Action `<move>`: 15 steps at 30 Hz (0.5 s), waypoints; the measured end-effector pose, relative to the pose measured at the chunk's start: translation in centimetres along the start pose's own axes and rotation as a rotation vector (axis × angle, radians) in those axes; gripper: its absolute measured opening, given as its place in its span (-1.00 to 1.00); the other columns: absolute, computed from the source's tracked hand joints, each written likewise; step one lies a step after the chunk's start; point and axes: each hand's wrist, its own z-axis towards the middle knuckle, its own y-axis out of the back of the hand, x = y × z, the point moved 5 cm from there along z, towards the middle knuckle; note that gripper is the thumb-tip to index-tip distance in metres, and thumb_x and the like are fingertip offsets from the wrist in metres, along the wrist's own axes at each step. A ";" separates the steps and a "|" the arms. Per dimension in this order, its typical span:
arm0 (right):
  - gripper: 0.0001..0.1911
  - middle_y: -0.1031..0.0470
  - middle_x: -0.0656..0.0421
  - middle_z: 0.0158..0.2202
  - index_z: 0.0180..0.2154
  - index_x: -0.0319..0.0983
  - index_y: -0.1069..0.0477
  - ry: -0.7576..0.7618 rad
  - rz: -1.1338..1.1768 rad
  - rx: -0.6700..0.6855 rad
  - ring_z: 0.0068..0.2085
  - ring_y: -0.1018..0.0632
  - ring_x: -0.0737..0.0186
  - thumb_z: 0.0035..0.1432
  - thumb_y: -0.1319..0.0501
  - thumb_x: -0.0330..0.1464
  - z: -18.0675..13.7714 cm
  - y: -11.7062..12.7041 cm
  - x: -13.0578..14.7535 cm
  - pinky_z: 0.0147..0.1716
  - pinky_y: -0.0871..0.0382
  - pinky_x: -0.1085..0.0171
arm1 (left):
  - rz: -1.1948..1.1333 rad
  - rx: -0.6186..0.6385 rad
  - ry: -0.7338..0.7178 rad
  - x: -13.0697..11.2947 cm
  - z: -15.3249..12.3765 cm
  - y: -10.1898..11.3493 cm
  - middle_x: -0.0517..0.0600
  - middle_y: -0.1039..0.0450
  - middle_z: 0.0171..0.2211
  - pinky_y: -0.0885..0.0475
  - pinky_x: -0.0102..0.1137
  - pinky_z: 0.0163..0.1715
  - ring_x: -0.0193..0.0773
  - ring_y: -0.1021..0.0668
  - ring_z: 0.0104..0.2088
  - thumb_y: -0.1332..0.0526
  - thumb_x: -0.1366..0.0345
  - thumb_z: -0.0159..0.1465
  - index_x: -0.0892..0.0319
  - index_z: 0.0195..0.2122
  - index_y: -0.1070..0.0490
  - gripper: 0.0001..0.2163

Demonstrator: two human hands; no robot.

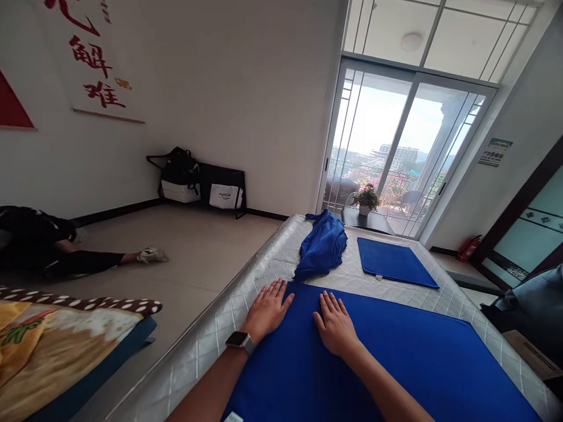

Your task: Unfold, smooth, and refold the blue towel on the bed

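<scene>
A large blue cloth point(396, 346) lies spread flat over the near part of a quilted mattress point(246, 305). My left hand point(268, 308), with a watch on its wrist, rests palm down across the cloth's far left corner, fingers outstretched. Flat on the same cloth, a little to the right, lies my right hand point(336, 322); its fingers are extended and it holds nothing. Beyond my hands sits a crumpled blue cloth point(323, 243). To the right of that, a blue cloth folded into a flat rectangle point(396, 261) shows a small white tag at its near edge.
Left of the mattress is a bed with a patterned blanket point(65, 346). A person point(88, 261) is low on the floor behind it. Bags stand on a black rack point(222, 176) by the wall. A potted plant point(367, 199) stands beyond the mattress, before glass doors.
</scene>
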 end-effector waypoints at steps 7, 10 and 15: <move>-0.24 0.14 0.20 0.45 0.40 -0.24 0.14 -0.188 -0.111 -0.016 0.43 0.13 0.23 0.35 0.32 0.05 -5.9 2.9 -14.0 0.38 0.29 0.10 | -0.009 0.016 -0.011 0.4 -0.1 0.0 0.09 -0.06 0.39 0.03 -0.11 0.34 -0.08 -0.15 0.37 0.15 -0.01 0.42 0.18 0.37 -0.09 -0.42; -0.24 0.12 0.19 0.44 0.40 -0.23 0.13 -0.236 -0.147 -0.045 0.43 0.10 0.21 0.35 0.30 0.05 -9.3 3.9 -21.7 0.38 0.24 0.09 | 0.007 0.034 -0.030 0.5 -0.2 0.4 0.05 -0.07 0.39 0.04 -0.11 0.34 -0.09 -0.16 0.37 0.17 0.02 0.43 0.13 0.35 -0.13 -0.45; -0.28 0.06 0.15 0.44 0.39 -0.18 0.07 -0.378 -0.185 -0.134 0.42 0.05 0.12 0.35 0.32 0.00 -14.8 5.1 -34.3 0.35 0.11 -0.04 | -0.035 0.059 0.014 0.3 -0.2 2.0 0.04 -0.17 0.35 -0.06 -0.13 0.32 -0.08 -0.25 0.32 0.20 -0.07 0.41 0.15 0.36 -0.11 -0.39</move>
